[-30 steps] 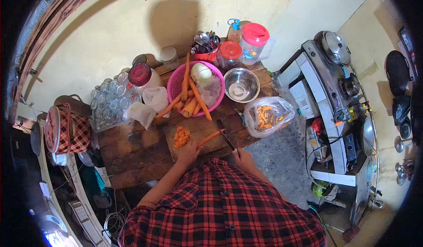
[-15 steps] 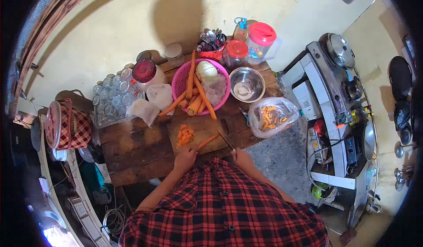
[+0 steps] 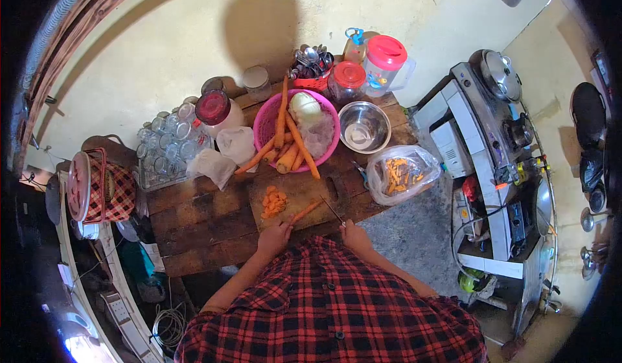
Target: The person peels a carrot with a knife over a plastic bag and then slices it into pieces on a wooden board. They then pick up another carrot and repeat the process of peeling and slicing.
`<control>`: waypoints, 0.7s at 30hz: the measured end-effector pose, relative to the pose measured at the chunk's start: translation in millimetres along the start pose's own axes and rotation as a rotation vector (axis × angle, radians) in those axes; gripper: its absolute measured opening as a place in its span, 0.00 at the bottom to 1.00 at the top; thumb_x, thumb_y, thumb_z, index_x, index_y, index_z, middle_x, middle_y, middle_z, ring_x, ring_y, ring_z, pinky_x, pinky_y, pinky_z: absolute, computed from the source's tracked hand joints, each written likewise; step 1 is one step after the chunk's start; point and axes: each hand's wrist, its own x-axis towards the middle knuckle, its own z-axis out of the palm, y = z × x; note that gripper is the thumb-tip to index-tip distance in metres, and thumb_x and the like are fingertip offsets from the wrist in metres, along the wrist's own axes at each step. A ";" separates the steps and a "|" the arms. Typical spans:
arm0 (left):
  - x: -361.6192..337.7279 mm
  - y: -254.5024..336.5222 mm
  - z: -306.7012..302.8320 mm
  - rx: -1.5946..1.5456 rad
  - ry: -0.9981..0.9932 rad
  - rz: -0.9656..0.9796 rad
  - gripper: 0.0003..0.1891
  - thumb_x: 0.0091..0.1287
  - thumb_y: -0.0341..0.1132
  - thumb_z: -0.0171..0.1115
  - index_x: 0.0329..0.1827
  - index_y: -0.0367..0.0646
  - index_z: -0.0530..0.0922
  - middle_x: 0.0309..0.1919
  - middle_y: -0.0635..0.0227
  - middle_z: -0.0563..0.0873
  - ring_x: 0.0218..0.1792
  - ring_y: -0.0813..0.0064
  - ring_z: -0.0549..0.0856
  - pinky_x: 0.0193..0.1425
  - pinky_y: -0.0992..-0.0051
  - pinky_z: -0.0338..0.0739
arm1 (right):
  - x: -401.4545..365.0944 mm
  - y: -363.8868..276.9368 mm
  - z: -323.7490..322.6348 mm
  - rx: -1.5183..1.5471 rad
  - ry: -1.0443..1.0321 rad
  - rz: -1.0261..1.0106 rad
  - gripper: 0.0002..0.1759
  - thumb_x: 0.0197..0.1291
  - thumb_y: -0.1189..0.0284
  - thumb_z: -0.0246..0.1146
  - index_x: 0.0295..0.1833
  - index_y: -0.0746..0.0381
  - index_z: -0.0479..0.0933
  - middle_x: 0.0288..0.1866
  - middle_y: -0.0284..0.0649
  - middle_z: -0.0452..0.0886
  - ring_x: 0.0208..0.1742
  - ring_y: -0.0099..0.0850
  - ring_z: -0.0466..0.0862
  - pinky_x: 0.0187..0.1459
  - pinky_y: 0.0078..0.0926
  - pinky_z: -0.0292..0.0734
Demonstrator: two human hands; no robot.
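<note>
My left hand point(image 3: 275, 237) is closed around the thick end of a peeled carrot point(image 3: 306, 211), which slants across the wooden cutting board point(image 3: 301, 190). In my right hand point(image 3: 355, 237) is a knife point(image 3: 333, 212), its blade pointing up and left with the tip close to the carrot's thin end. A small heap of cut carrot pieces point(image 3: 274, 202) lies on the board beyond my left hand. Behind the board, a pink basket point(image 3: 258, 122) holds several whole carrots point(image 3: 281, 120), a pale round vegetable point(image 3: 304, 107) and a clear plastic bag point(image 3: 317, 136).
Right of the board are a clear bag of orange scraps point(image 3: 403, 174), a steel bowl point(image 3: 365, 127) and a blue-handled tool point(image 3: 360, 174). A tray of glasses point(image 3: 170, 144) and white plastic bags point(image 3: 215, 167) stand left. Jars and a pink-lidded jug point(image 3: 386, 53) line the back; a stove point(image 3: 483, 107) is farther right.
The view has shifted slightly. Both hands keep their hold on the carrot and the knife in nearly the same places.
</note>
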 end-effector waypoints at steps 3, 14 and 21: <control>0.8 -0.7 1.4 0.002 -0.049 -0.047 0.21 0.68 0.43 0.50 0.64 0.54 0.67 0.34 0.57 0.78 0.29 0.55 0.82 0.31 0.61 0.79 | 1.2 -1.1 -1.6 -0.041 -0.072 0.035 0.18 0.65 0.62 0.49 0.39 0.69 0.65 0.26 0.62 0.77 0.30 0.60 0.79 0.31 0.56 0.73; 3.0 3.3 -6.0 -0.071 -0.007 -0.046 0.18 0.68 0.42 0.50 0.58 0.48 0.73 0.38 0.56 0.79 0.34 0.53 0.82 0.37 0.60 0.79 | 20.2 8.0 20.3 -0.008 -0.035 0.014 0.17 0.63 0.64 0.52 0.42 0.70 0.66 0.25 0.62 0.77 0.30 0.59 0.79 0.32 0.55 0.73; 1.7 -8.8 -25.3 -0.348 0.007 0.002 0.16 0.68 0.39 0.50 0.49 0.38 0.77 0.37 0.52 0.82 0.34 0.52 0.82 0.39 0.62 0.76 | 18.0 9.9 4.0 0.094 0.151 -0.229 0.18 0.60 0.61 0.57 0.38 0.68 0.67 0.25 0.57 0.77 0.28 0.58 0.78 0.31 0.51 0.73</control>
